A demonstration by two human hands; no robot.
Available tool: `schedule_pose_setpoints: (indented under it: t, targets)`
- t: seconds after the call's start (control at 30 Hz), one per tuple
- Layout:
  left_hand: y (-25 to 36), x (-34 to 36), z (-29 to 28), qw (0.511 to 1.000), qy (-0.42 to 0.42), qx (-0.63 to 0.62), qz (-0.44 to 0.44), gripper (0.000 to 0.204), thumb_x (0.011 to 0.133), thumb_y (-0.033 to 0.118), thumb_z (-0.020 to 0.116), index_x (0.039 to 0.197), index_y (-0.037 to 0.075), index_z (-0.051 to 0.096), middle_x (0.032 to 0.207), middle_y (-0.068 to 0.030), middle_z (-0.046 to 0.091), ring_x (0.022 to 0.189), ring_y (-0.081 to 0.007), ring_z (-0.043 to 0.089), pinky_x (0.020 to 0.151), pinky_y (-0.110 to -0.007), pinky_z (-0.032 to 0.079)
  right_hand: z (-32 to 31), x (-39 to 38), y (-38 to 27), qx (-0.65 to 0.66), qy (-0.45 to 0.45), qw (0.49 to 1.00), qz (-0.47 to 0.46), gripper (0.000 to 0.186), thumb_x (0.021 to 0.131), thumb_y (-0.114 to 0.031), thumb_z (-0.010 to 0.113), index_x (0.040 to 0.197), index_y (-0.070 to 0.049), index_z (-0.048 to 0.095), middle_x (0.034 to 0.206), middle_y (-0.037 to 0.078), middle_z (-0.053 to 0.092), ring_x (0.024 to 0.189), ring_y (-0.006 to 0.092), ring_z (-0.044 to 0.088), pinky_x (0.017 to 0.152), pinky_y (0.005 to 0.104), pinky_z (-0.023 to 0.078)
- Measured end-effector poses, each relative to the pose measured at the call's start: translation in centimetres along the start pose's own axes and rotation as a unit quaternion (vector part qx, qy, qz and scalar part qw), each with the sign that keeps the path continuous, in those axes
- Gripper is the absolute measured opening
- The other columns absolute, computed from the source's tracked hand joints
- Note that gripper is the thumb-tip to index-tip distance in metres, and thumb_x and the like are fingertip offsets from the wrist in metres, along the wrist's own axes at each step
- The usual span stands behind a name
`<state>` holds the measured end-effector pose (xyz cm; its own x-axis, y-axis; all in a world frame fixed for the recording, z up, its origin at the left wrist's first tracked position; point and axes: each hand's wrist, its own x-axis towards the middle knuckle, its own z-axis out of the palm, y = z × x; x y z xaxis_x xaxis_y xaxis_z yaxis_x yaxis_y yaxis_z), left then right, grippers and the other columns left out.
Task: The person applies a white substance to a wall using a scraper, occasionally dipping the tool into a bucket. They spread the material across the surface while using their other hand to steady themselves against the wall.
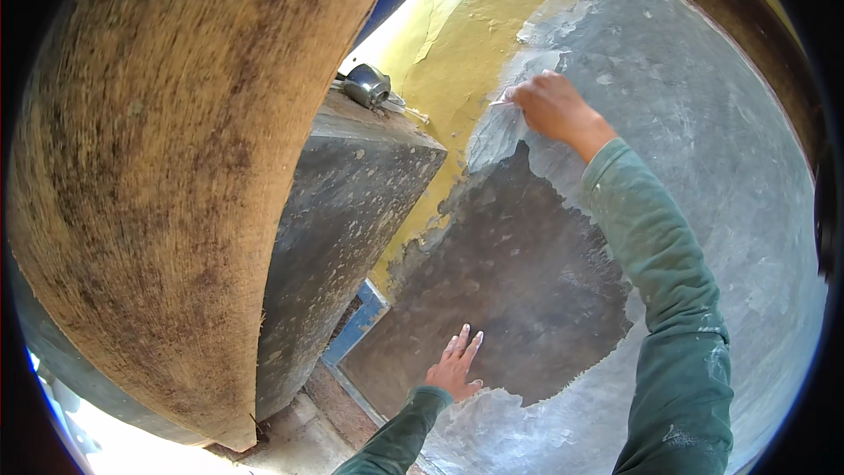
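Observation:
My right hand [549, 108] is closed on a thin, flat scraper [500, 104], most of it hidden by my fingers. It is against the wall, where wet pale grey plaster [498, 134] meets yellow paint. My left hand [455, 371] is lower down, fingers spread and holding nothing, by the bottom of a dark, bare patch [519, 273]. White residue coats its fingertips. Smooth grey plaster [703, 123] surrounds much of that patch, with ragged edges.
At left a large rough wooden board [167, 176] looms close. Behind it a dark speckled block [360, 185] juts out beside the wall, with a metal cup-like object [367, 85] on top. A blue-framed edge [355, 324] lies below. Dark brown trim [747, 13] borders the upper right.

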<state>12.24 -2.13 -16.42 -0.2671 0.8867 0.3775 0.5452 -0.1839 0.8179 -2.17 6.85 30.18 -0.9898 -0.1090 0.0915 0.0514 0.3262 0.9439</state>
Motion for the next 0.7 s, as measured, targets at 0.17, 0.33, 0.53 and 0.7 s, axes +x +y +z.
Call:
schedule_pose_setpoints:
  t: [0.17,0.33,0.53,0.7]
  targets:
    - [-0.2,0.2,0.4,1.000,0.003,0.006,0.012,0.107,0.080,0.035,0.078,0.164,0.027,0.012,0.172,-0.0120,0.003,0.153,-0.0399,0.021,0.108,-0.057,0.046,-1.7,2.0,3.9,-0.066,0.126,0.985,0.094,0.023,0.093,-0.007,0.057,0.108,-0.013,0.073,0.086,0.011,0.075,0.084,0.0265,0.074,0.079,0.0405,0.056]
    - [0.1,0.2,0.3,1.000,-0.010,-0.003,0.009,0.107,0.080,0.036,0.078,0.164,0.027,0.012,0.172,-0.0122,0.003,0.154,-0.0401,0.020,0.108,-0.057,0.046,3.2,2.1,3.8,-0.171,0.146,0.973,0.050,0.015,0.093,-0.010,0.058,0.099,-0.013,0.072,0.087,0.007,0.075,0.084,0.0211,0.074,0.080,0.0384,0.054]
    - [0.1,0.0,0.1,1.000,0.004,0.004,0.011,0.107,0.080,0.036,0.077,0.165,0.027,0.011,0.172,-0.0118,0.002,0.154,-0.0391,0.020,0.108,-0.056,0.046,2.9,0.8,0.8,-0.172,0.118,0.977,0.047,0.013,0.090,-0.011,0.061,0.095,-0.014,0.073,0.088,0.006,0.076,0.087,0.0207,0.074,0.084,0.0383,0.052]
    - [0.2,0.0,-0.7,0.999,-0.029,0.024,-0.011,0.109,0.080,0.037,0.077,0.165,0.026,0.010,0.172,-0.0125,0.002,0.154,-0.0398,0.021,0.108,-0.056,0.046,-0.4,-2.2,-0.7,-0.006,0.077,0.997,0.006,0.030,0.087,-0.004,0.058,0.105,-0.018,0.076,0.088,0.006,0.075,0.085,0.0243,0.073,0.082,0.0424,0.052]
